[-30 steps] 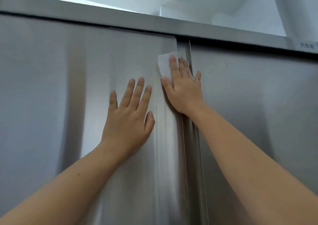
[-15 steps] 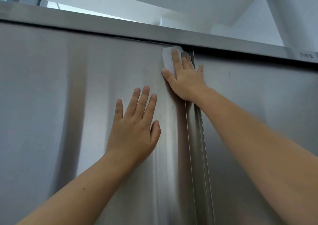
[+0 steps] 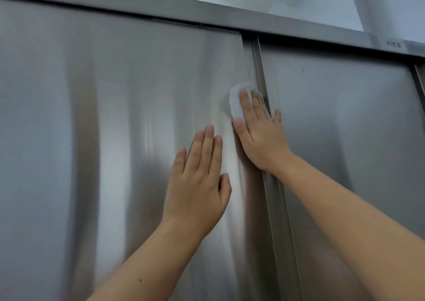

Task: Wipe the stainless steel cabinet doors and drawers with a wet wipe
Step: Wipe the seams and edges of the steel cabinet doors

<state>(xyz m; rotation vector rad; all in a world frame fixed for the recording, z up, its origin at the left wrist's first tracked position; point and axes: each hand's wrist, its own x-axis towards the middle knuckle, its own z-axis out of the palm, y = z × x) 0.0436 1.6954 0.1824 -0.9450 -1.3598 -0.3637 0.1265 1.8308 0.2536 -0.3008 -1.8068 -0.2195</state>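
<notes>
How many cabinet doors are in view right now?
2. The left door lies under the left hand and wipe; the right door is past the seam. A sliver at the far right edge may be a third.

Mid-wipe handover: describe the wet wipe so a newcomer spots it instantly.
Find the large stainless steel left door and follow its right edge, beside the vertical seam between the doors. There the right hand presses flat on the wet wipe. It is the only white, soft patch on grey metal; the left hand, lower, covers nothing.
</notes>
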